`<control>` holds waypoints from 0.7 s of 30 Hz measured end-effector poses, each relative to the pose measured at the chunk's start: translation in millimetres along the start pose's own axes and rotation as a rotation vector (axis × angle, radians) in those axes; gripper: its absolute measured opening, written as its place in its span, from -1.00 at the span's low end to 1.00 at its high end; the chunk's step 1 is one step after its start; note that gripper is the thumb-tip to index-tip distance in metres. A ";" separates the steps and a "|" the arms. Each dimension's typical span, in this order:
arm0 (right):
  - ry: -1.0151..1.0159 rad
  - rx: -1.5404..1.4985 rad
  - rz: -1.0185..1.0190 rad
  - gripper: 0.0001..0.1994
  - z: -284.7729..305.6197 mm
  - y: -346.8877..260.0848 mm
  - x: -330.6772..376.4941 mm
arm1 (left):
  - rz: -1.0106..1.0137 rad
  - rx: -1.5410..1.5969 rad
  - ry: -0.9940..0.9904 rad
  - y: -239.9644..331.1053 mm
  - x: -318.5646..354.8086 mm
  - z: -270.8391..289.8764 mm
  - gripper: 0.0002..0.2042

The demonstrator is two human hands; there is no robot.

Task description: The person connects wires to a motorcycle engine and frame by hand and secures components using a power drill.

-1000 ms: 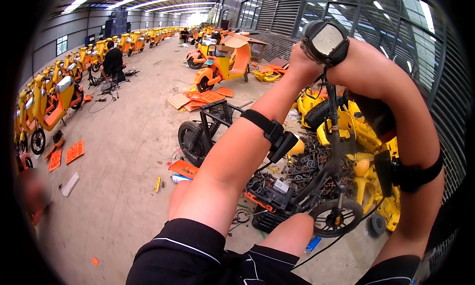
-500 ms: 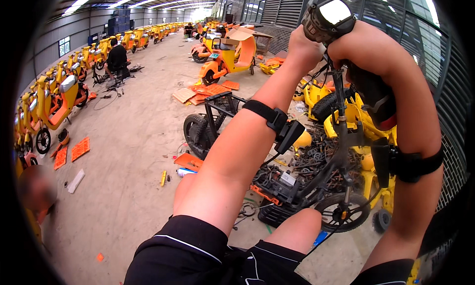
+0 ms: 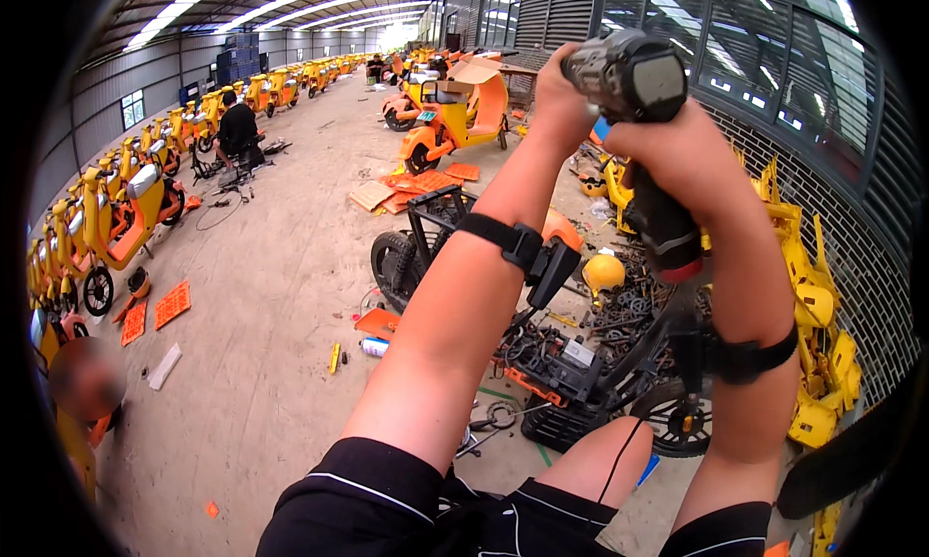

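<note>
My right hand [image 3: 668, 150] is wrapped round the grip of a black cordless power drill [image 3: 629, 78], held high at arm's length with its rear end towards me. The drill's battery base [image 3: 668, 233] hangs below my wrist. Close against the drill's left side is my left hand [image 3: 566, 97]; its fingers are hidden behind the tool, so what it holds does not show. Below my arms stands a stripped black scooter frame [image 3: 581, 359] with exposed wiring and a front wheel [image 3: 675, 420]. My right forearm and the drill hide much of its steering column.
Dark metal parts [image 3: 629, 310] lie heaped beyond the frame, near a yellow helmet-like shell [image 3: 604, 272]. Yellow body panels [image 3: 818, 344] pile along the brick wall. A yellow-orange scooter [image 3: 450, 121] stands ahead. Orange panels [image 3: 421, 182] lie on the floor; a person [image 3: 237, 131] sits far left.
The drill and both hands have come slightly lower and to the left, and the drill has tilted. The view has shifted a little, showing more yellow panels on the right.
</note>
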State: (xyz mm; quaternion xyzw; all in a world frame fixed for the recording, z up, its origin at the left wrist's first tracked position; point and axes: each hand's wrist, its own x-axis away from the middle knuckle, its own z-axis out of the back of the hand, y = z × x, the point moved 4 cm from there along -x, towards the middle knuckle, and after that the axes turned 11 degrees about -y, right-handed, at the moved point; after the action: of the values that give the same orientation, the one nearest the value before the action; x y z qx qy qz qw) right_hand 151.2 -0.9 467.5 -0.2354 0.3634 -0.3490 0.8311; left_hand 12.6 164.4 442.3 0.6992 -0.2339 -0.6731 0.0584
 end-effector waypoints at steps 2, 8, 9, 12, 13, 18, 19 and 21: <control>-0.006 -0.049 -0.006 -0.72 -9.6 0.3 0.2 | -0.069 -0.127 0.005 13.6 11.1 2.9 -0.44; -0.012 -0.041 0.102 -0.61 -42.5 36.9 -23.0 | -0.014 0.000 -0.023 2.5 18.8 26.6 -0.59; 0.014 0.009 0.116 -0.57 -47.9 36.8 -22.1 | -0.040 0.019 -0.041 -3.6 17.1 30.1 -0.63; 0.195 0.026 0.248 -0.50 -69.0 54.5 -6.0 | 0.190 0.038 0.073 -3.5 30.6 28.6 -0.73; 0.166 -0.022 0.287 -0.45 -78.4 60.1 1.8 | 0.275 0.005 0.093 1.6 36.4 30.8 -0.69; 0.231 -0.171 0.429 -0.31 -125.6 99.1 47.0 | 0.193 0.116 0.176 -44.7 51.4 105.1 -0.61; 0.179 -0.254 0.304 -0.35 -131.0 116.5 59.9 | 0.217 0.161 0.225 -51.8 63.0 110.2 -0.59; -0.031 -0.383 0.074 -0.35 -146.4 161.9 74.1 | 0.352 -0.201 0.234 -70.2 68.9 154.5 -0.53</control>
State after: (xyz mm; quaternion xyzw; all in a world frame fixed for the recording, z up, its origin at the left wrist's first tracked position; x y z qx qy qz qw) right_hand 141.4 27.8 239.0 -0.3810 0.4188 -0.2392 0.7888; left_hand -120.7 234.5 338.1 0.7114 -0.2758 -0.5869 0.2710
